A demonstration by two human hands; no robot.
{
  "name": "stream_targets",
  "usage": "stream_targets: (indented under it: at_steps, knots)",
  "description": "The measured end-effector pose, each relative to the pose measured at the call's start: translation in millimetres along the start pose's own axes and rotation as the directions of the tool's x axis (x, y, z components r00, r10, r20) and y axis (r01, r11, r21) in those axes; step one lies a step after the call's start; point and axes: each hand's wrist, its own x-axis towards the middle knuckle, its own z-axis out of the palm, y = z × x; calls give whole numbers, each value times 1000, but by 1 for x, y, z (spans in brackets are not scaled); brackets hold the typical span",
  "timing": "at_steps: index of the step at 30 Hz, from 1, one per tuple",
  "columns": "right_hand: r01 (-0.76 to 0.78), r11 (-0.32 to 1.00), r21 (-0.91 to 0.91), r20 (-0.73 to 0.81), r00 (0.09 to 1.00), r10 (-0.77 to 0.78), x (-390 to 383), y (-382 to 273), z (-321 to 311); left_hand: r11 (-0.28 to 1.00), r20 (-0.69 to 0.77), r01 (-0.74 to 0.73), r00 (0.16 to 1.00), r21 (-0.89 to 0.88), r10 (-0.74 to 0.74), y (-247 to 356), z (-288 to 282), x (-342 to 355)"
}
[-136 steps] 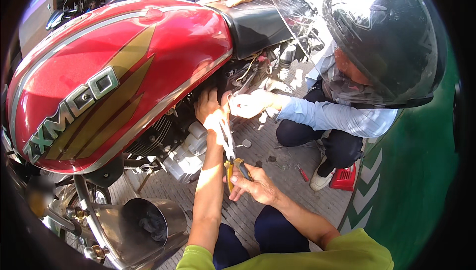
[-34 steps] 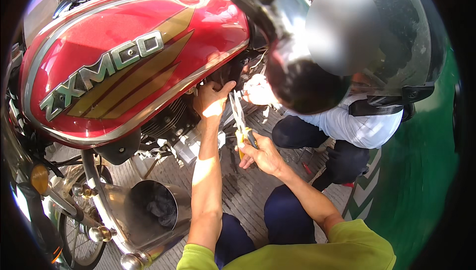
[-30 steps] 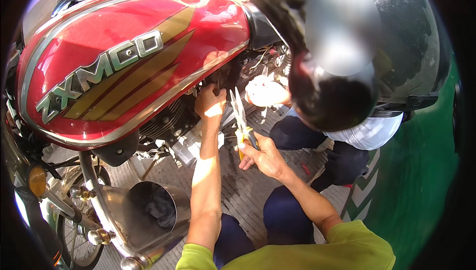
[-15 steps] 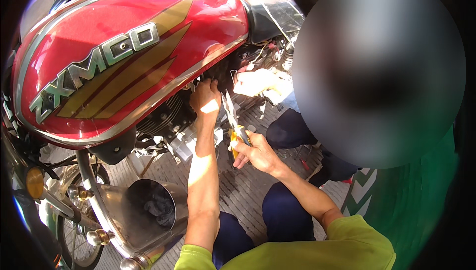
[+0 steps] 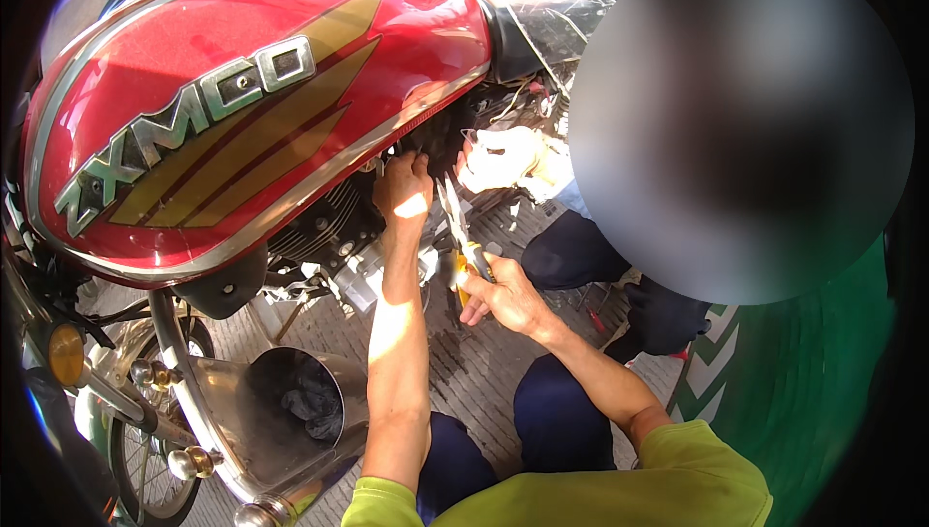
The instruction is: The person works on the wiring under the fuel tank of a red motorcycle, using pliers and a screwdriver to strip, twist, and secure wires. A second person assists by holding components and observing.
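Gripping yellow-and-black pliers below the right end of the red fuel tank, with handles inside the clamped fingers of the right hand and slightly parted jaws pointing up toward the tank. Reaching the left hand just under the tank's lower edge, with fingertips partly hidden; cannot tell whether clamped on anything. Near a co-worker's hand, also below that end.

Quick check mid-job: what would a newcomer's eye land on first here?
The big red fuel tank with its gold stripes fills the upper left. Next come the yellow-and-black pliers in the right hand, near the centre, beside the left hand just below the tank's edge. Bright green flooring covers the lower right.
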Motion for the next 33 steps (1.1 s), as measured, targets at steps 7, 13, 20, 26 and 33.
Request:
stream_targets:
  at_steps: [7, 13, 20, 26, 33]
  knots:
    - [40, 999, -24, -26, 999, -41, -2, 0, 2, 1000, 27, -12, 1000, -2, 12, 1, -4, -2]
    - [80, 997, -13, -29, 996, -80, -2, -5, 0, 1000, 70, 8, 998, 21, -10, 3, -6, -4]
    - [93, 995, 28, -48, 995, -91, 5, -11, -6, 1000, 18, -3, 1000, 12, 3, 5, -4, -3]
    - [84, 995, 52, -52, 995, -82, 10, -8, -11, 999, -67, 14, 998, 34, -12, 19, -1, -2]
    - [72, 997, 38, -15, 997, -71, 14, -3, -12, 991, -10, 68, 998, -114, -69, 9, 8, 5]
